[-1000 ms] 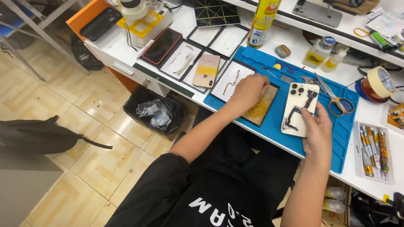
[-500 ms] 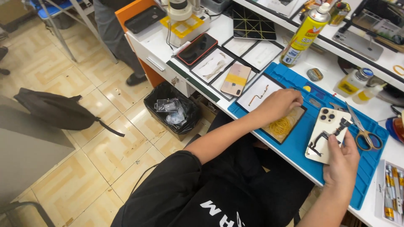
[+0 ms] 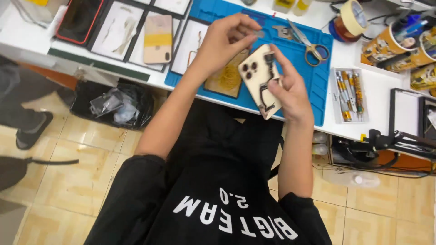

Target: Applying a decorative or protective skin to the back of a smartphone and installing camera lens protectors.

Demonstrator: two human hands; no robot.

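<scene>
bright, even overhead light, soft shadows (slight motion blur, mild edge distortion).

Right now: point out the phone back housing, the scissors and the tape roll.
phone back housing [image 3: 254, 75], head view, pale back panel below the lenses.
scissors [image 3: 313, 49], head view, yellow handle loop.
tape roll [image 3: 353, 16], head view, outer band.

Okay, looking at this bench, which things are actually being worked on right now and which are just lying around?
In use:
right hand holding the phone back housing
left hand pinching a small part, too small to identify

Lying about:
scissors
tape roll
screwdriver tray
gold phone
blue work mat
</scene>
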